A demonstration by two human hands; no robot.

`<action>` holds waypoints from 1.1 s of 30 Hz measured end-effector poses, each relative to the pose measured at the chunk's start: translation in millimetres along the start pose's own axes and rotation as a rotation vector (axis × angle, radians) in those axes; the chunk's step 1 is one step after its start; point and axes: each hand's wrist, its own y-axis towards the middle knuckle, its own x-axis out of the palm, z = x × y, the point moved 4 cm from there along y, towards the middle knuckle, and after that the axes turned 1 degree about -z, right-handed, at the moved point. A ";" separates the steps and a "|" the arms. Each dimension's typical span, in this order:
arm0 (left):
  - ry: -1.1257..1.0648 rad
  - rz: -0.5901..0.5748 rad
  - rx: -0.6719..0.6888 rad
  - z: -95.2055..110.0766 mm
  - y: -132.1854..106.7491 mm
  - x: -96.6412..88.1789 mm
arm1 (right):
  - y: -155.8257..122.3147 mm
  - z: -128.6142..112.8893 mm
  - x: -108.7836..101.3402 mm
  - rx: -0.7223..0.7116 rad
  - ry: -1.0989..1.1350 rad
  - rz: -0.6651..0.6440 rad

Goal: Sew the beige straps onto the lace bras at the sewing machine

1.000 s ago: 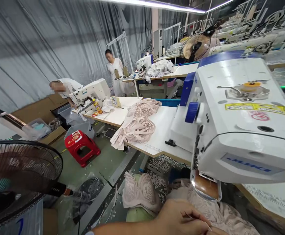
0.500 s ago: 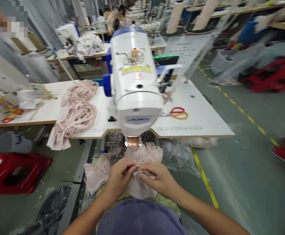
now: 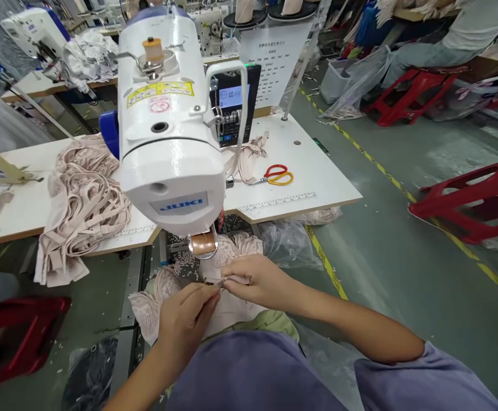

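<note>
A pale pink bra [image 3: 236, 308] with lace-patterned cups lies across the lap, below the head of a white sewing machine [image 3: 169, 171]. My left hand [image 3: 184, 314] is closed, thumb and fingertips pinching a narrow edge or strap of the bra. From the other side my right hand [image 3: 257, 279] pinches the same bit, its fingertips nearly touching the left ones. The exact piece between the fingers is too small to make out. One lace cup [image 3: 146, 308] rests left of my left hand; more lace shows just beneath the machine.
A heap of pink straps [image 3: 86, 200] covers the table's left part. Red-and-yellow-handled scissors [image 3: 278, 174] lie on the white table [image 3: 317, 165] at right, near a control screen [image 3: 234, 103]. Red stools [image 3: 476, 200] stand on the floor; a person sits at upper right.
The view has turned to the right and moved nearer, so the machine and table appear larger and further left. Both hands keep their pinch on the bra; the right wrist lies more sideways.
</note>
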 end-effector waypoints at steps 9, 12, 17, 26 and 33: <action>-0.002 -0.056 -0.064 -2.4 2.2 0.3 | -0.2 -4.3 -3.9 0.013 0.079 -0.111; -0.004 -0.085 -0.104 -3.6 1.9 0.4 | -0.8 -6.6 -3.9 -0.009 0.058 -0.133; 0.034 -0.200 -0.204 -11.7 4.9 1.8 | -2.6 -5.3 -1.4 -0.044 -0.015 -0.152; 0.363 -0.322 -0.155 -6.9 2.5 10.1 | -7.4 -0.7 8.2 -0.030 -0.038 -0.042; 0.303 -0.141 -0.189 -3.8 16.9 0.8 | 16.6 -9.9 -6.1 -0.138 -0.156 0.090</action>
